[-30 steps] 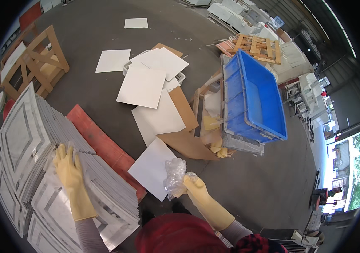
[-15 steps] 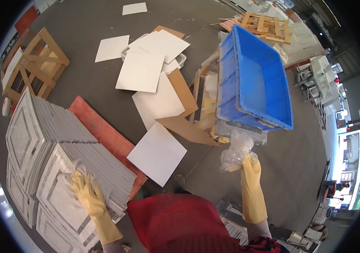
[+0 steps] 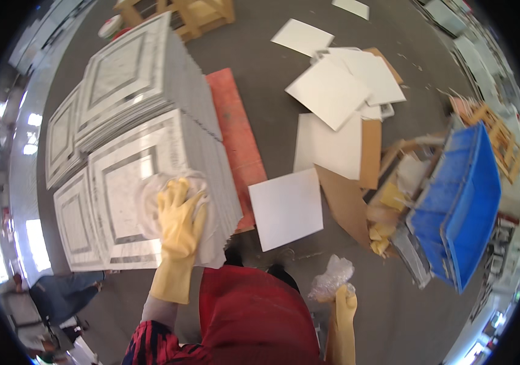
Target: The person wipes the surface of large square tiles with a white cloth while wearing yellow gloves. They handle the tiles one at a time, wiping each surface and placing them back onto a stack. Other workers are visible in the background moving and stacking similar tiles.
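My left hand, in a yellow rubber glove, lies with fingers apart on a whitish cloth, pressing it against the upright face of the marble-look tiles. These tiles have grey inlaid frames and stand in tight, thick stacks on the left. My right hand, gloved too, is closed on a crumpled bundle of clear plastic wrap at the lower right, beside my red apron. Part of the cloth is hidden under the left glove.
A red board runs along the stacks. White sheets and brown cardboard lie on the floor ahead. To the right stands a blue tub with scrap beside it. Wooden crates are at the back.
My view has swung left, so the tile stacks sit nearer the middle. My left hand stays on the cloth against the tiles; the right, still gripping the plastic wrap, is now lower, away from the blue tub.
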